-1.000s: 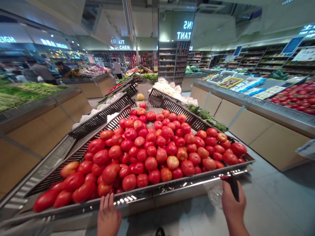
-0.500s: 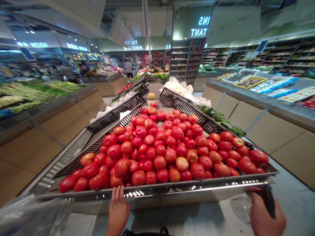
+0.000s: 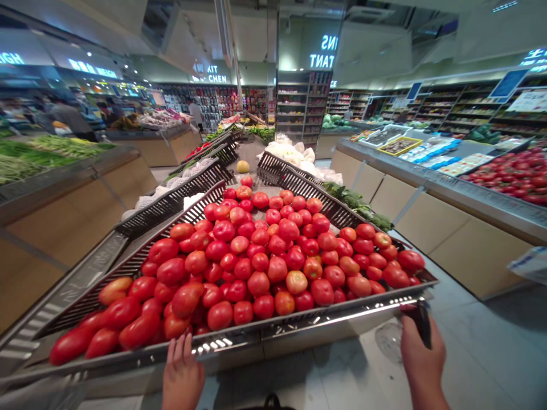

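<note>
In my right hand (image 3: pixel 423 356) I'm clenching a slim black object (image 3: pixel 423 324), its upper end sticking out above my fingers, though I can't tell exactly what it is. A crumpled clear plastic bag (image 3: pixel 388 341) hangs just beside that hand, and I can't tell whether I'm holding it too. My left hand (image 3: pixel 183 373) is open and grasping nothing, with its fingertips (image 3: pixel 176 347) up at the front of the long brushed-steel rim (image 3: pixel 299 324) of the tomato display; I can't tell if they're pressing on it. My right hand is near the same rim, at its right end. Heaped behind the rim is a big pile of glossy red tomatoes (image 3: pixel 248 267), some tinged orange, held in by a black slatted plastic wall (image 3: pixel 132 265). Past the far tip of the pile lies a single yellow melon (image 3: pixel 243 166), with pale produce in white bags (image 3: pixel 290 156) to its right. Dark green leafy vegetables (image 3: pixel 354 199) lie along the pile's far right side. Right of the display, a long counter holds more red tomatoes (image 3: pixel 504 176), while bundled green vegetables (image 3: pixel 43 151) fill a counter on its left. A shopper (image 3: pixel 195 114) stands in the distance beyond it.
</note>
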Demonstrator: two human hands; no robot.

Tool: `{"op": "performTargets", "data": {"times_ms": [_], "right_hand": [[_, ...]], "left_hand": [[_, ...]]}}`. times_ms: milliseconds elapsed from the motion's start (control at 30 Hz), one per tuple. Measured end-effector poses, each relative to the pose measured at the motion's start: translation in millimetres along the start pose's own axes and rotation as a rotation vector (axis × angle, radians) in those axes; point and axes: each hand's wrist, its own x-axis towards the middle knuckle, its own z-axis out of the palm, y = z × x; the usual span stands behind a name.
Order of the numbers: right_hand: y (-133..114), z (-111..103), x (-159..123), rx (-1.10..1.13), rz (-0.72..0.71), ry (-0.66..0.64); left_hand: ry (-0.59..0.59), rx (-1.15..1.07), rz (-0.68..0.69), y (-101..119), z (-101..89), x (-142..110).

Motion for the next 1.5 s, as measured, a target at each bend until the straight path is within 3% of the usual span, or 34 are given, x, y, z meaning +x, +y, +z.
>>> {"op": "performTargets", "data": {"times_ms": [233,367,700,1067,1333,1500], "right_hand": [[8,9,-11,0.086,-0.132,-0.140],[14,20,-21,0.127,-0.126,-0.206],[26,50,-63,0.150,-0.178,-0.536],[13,63,-124,0.228,-0.279,-0.875],[10,66,-138,0.248,-0.278,-0.902],[5,62,-121,0.264,-0.201,-0.652]], "left_hand": [[0.058,0.069,0.121,-5,0.8,5],[0.065,0.098,0.165,-8,1.8,7],[0.042,0.054,0.051,-4,4.5,-1],[0.032,0.076,-0.005,4,-1.1,1],[0.036,0.084,-0.007,6,-1.2,2],[0.043,0.087,-0.017,7,-2.9,3]]}}
